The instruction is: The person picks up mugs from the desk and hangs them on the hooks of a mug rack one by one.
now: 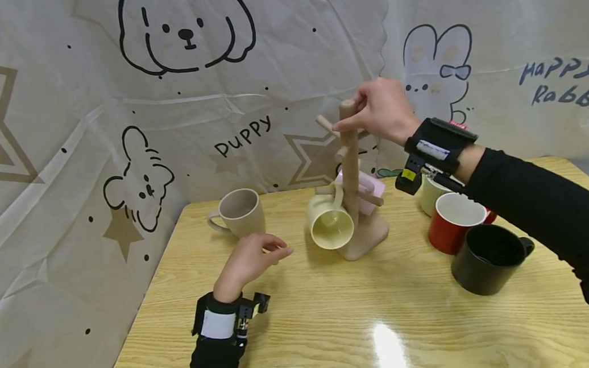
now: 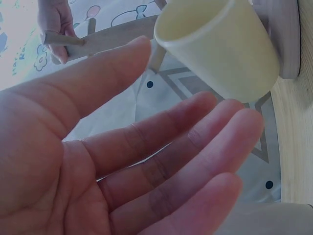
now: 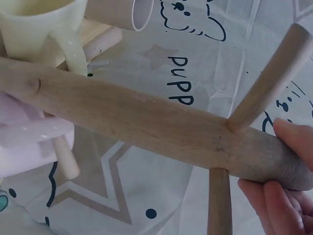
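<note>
A wooden mug tree stands on the table, and my right hand holds the top of its post between thumb and fingers. In the right wrist view the thumb and fingertips lie on either side of the post end. A pale yellow mug hangs by its handle from a lower peg, mouth toward me. Behind the post a pink mug hangs, partly hidden. My left hand hovers with relaxed fingers and an empty palm, between the yellow mug and an upright beige mug.
At the right stand a black mug, a red mug and a light green mug, the last partly behind my right wrist. A printed cloth hangs behind the wooden table.
</note>
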`<state>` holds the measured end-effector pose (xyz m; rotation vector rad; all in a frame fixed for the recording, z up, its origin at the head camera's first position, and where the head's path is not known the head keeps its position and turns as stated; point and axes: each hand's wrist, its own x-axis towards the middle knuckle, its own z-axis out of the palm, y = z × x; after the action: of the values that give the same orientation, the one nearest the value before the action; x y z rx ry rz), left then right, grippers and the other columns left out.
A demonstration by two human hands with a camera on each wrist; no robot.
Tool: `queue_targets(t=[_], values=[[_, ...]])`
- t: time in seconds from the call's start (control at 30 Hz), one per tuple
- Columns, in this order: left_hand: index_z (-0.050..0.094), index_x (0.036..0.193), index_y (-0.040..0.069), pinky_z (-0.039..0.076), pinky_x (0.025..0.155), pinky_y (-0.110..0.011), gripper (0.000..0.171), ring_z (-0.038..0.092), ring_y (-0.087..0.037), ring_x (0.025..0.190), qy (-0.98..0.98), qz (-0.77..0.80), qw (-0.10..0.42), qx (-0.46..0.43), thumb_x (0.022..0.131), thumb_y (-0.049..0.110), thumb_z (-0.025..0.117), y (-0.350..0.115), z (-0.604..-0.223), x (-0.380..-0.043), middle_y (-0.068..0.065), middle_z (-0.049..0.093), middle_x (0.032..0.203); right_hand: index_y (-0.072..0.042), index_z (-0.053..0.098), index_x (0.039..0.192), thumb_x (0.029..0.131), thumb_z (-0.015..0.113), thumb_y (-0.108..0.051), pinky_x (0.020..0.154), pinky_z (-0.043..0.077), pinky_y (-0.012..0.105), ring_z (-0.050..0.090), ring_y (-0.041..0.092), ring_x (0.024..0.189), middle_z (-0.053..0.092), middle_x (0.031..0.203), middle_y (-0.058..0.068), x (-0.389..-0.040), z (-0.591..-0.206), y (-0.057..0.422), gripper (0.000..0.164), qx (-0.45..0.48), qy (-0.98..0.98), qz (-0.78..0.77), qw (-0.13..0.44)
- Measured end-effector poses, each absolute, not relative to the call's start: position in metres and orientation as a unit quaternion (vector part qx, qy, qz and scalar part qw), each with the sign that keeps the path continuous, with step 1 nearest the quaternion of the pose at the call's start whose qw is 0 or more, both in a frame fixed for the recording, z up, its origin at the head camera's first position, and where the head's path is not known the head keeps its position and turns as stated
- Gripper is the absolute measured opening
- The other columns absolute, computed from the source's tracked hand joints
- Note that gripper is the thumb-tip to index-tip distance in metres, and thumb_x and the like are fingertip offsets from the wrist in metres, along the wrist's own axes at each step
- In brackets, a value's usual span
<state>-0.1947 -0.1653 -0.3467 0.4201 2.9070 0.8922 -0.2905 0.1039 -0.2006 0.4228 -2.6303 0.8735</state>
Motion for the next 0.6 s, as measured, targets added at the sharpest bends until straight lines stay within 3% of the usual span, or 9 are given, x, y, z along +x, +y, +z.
queue_targets(t=[0.27, 0.6], values=[[0.071, 0.095, 0.009, 0.049, 0.066, -0.028, 0.026, 0.062, -0.01, 0.068, 0.945, 0.295, 0.04, 0.138, 0.086, 0.032, 0.063, -0.166, -0.346, -0.196, -0.005, 0.069, 0.088, -0.002, 0.053, 0.07, 0.069, 0.077, -0.029, 0.061, 0.035, 0.028, 0.047, 0.022, 0.074, 0.053, 0.075, 0.008, -0.289, -0.199, 0.093, 0.036, 0.131, -0.93, 0.295, 0.177], [0.071, 0.093, 0.009, 0.049, 0.065, -0.028, 0.025, 0.062, -0.01, 0.067, 0.944, 0.293, 0.041, 0.147, 0.086, 0.032, 0.063, -0.168, -0.346, -0.196, -0.004, 0.069, 0.087, -0.004, 0.051, 0.07, 0.071, 0.075, -0.029, 0.063, 0.041, 0.032, 0.054, 0.025, 0.077, 0.054, 0.071, 0.006, -0.288, -0.202, 0.082, 0.035, 0.106, -0.93, 0.286, 0.206]])
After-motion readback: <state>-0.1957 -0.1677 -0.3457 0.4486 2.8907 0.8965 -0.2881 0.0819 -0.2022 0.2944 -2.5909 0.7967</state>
